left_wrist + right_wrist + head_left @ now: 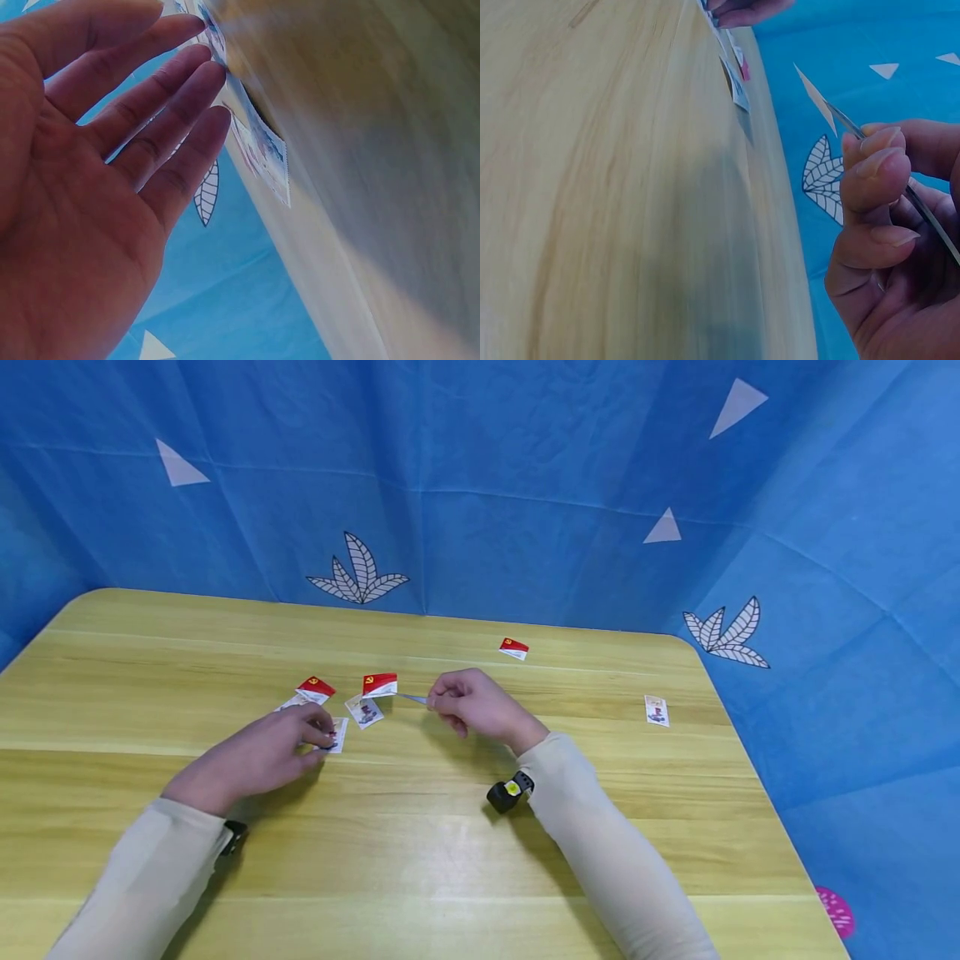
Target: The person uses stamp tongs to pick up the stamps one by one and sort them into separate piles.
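Should the right hand (480, 706) pinching tweezers (413, 698) slacken, the raised red-and-white stamp (380, 684) could drop, with the left hand (266, 752), fingers apart, left of that stamp.

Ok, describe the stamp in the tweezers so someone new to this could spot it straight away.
Above the wooden table, find the right hand, gripping metal tweezers that point toward the left hand. At their tips is a red-and-white stamp with a yellow hammer-and-sickle; unlike the neighbouring stamps, it is held off the table.
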A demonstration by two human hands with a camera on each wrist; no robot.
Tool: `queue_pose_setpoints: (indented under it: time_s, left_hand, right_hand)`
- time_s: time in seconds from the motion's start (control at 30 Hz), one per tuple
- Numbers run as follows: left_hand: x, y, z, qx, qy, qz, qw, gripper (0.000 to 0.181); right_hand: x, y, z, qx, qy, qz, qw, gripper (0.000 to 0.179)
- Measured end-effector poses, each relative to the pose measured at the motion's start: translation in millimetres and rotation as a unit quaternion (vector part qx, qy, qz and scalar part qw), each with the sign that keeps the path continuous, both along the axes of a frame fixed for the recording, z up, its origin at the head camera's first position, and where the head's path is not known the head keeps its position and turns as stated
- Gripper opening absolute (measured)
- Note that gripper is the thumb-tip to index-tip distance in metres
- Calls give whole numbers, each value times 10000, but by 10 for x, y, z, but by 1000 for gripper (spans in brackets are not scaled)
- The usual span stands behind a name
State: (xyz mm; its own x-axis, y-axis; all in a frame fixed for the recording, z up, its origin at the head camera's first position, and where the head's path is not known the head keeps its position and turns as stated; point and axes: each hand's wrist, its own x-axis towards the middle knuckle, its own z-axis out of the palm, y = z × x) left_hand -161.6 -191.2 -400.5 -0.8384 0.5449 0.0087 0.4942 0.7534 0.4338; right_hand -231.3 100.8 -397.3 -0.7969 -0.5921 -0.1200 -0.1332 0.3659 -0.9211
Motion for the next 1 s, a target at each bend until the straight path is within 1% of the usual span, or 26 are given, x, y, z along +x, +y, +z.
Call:
queue_pose_setpoints:
  time_s: [0.33, 0.53, 0.8, 1.0]
  left_hand:
    - [7, -14, 8, 59, -43, 34, 10000, 14]
    - [0, 16, 26, 13, -55, 65, 10000, 11]
    - [13, 33, 34, 161, -350, 259, 9989, 12]
    - [20, 28, 23, 185, -293, 277, 9990, 11]
  right_hand:
    - [-15, 82, -16, -25, 12, -110, 9999, 19]
    - [-36, 182, -18, -37, -2, -238, 9997, 19]
    - [-77, 327, -6, -5, 44, -359, 9993, 19]
    - [-107, 392, -30, 3, 77, -450, 9990, 19]
